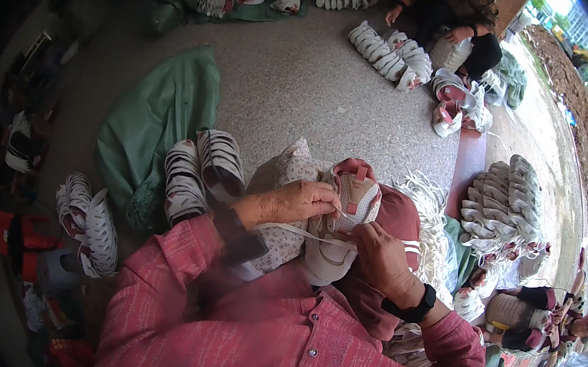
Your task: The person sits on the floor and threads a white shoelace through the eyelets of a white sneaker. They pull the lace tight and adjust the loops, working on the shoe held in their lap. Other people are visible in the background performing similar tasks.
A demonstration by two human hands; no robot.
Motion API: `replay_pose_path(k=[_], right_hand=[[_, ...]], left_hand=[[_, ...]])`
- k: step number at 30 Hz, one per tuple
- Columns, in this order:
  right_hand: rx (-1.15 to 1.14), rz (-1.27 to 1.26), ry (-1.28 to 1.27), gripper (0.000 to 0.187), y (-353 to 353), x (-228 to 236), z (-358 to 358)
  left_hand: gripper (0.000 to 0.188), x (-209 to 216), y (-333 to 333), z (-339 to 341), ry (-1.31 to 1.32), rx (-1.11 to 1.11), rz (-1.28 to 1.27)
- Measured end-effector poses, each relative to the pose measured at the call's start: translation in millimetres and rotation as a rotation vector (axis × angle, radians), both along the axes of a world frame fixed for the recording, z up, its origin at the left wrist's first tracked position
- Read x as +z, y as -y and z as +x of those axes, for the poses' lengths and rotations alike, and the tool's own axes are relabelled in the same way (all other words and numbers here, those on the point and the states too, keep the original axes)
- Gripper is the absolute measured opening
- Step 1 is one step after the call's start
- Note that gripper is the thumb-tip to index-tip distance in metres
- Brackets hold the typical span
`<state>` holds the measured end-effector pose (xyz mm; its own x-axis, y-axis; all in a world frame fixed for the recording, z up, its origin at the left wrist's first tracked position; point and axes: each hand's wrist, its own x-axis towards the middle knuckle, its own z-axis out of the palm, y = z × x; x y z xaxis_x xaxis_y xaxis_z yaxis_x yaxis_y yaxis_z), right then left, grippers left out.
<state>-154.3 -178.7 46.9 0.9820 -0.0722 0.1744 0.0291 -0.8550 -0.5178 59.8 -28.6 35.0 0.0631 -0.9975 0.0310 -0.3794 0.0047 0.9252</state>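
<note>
A white and beige shoe (329, 259) with a pink lining and tongue lies in my lap, its toe pointing toward me. My left hand (297, 203) is at the shoe's left side, its thumb and forefinger pinching a white shoelace (282, 228) over the eyelets. On the right side my right hand (381, 255) also has its fingertips closed on the lace, close to the tongue. A slack length of lace runs left from the shoe beneath my left hand. Under the shoe are a floral cloth (274, 245) and my reddish trouser leg (406, 218).
Rows of nested white shoes (215, 160) stand at my left beside a green sack (163, 118). Loose white laces (430, 213) are heaped at my right, near stacked shoes (506, 200). Other people sit at the far right (463, 32) and right edge (547, 317).
</note>
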Motion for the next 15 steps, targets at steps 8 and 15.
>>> replay_pose_path(k=[8,15], right_hand=[[-0.083,0.046,-0.042,0.015,-13,-9,6],[0.057,-0.126,-0.056,0.020,-2,23,15]], left_hand=[[0.018,-7,0,1,-0.004,-0.005,-0.032],[0.016,-5,-6,2,-0.024,0.032,-0.038]])
